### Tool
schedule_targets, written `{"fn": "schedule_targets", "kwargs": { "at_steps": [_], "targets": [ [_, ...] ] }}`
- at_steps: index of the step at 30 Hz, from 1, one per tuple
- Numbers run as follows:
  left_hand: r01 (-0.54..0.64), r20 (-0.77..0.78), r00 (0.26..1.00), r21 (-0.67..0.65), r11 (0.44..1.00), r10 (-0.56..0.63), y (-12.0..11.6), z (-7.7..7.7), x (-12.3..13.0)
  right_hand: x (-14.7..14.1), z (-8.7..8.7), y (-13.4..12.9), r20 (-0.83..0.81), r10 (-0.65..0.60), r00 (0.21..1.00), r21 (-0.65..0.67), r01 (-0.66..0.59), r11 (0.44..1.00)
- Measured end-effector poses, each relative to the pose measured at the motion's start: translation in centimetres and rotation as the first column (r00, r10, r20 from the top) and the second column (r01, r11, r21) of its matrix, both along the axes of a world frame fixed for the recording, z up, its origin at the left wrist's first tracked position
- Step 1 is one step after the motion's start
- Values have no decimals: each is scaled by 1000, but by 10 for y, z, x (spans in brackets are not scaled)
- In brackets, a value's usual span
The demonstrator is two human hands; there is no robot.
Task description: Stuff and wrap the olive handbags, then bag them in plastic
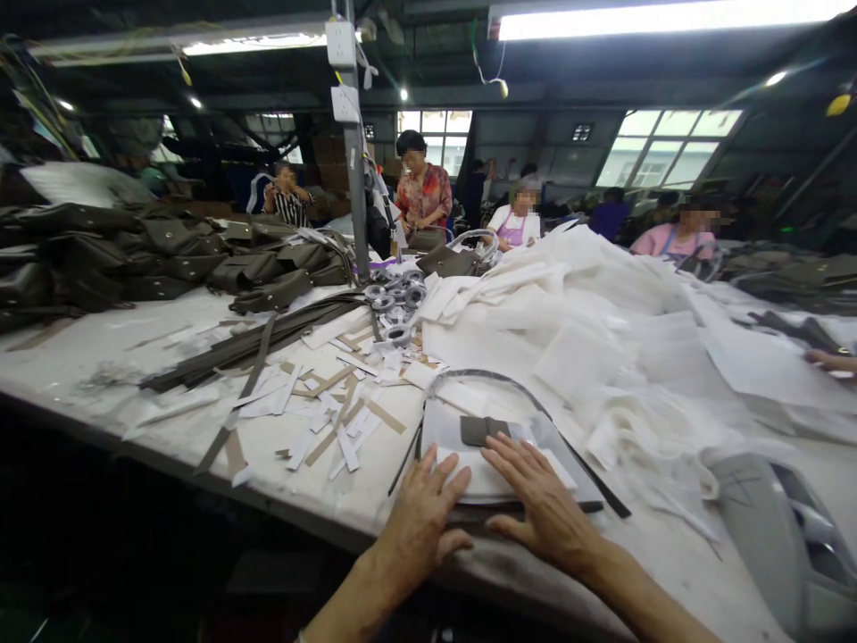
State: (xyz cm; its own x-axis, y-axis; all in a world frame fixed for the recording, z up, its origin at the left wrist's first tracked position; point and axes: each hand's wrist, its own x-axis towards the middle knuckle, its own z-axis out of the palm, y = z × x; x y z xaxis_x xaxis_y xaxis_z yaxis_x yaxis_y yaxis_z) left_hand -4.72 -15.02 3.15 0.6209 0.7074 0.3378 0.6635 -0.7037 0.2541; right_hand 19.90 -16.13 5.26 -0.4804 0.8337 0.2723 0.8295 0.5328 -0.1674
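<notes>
A handbag (pixel 438 420) with a dark olive flap tab (pixel 474 430) and a handle wrapped in clear plastic (pixel 495 375) lies at the table's front edge. A white foam sheet (pixel 477 480) covers its lower front. My left hand (pixel 428 500) rests on the sheet's left part, fingers stretched and apart. On the right part, my right hand (pixel 536 500) lies with spread fingers, their tips close to the tab. Dark straps (pixel 606 487) stick out at the bag's sides. The bag's underside is hidden.
Left of the bag lie scattered paper and cardboard strips (pixel 335 411) and long dark straps (pixel 234 348). Olive bags (pixel 134 250) are piled farther left. White foam sheets (pixel 569 313) heap up on the right, near a grey machine (pixel 763 527). A post (pixel 354 161) and several people stand beyond.
</notes>
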Motion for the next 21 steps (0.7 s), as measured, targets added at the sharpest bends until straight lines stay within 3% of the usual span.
{"fn": "schedule_targets", "kwargs": {
  "at_steps": [3, 7, 14, 17, 21],
  "targets": [
    [57, -62, 997, 25, 998, -56, -6, 0, -1, -18, -11, -3, 53, 61, 997, -29, -60, 998],
    [69, -20, 998, 223, 972, -67, 10, -12, -6, -26, -27, -2, 81, 29, 996, 48, -33, 998],
    [-33, 133, 991, 447, 894, -30, 22, -39, -2, -33, -44, 1, 93, -22, 995, 274, -4, 962],
    [-48, 139, 990, 525, 850, -30, 17, -39, -3, -35, -48, 0, 95, -30, 995, 352, -5, 936],
    [47, -23, 999, 600, 799, -42, 16, -33, -5, -37, -48, -1, 54, -34, 998, 400, 9, 917]
  ]
}}
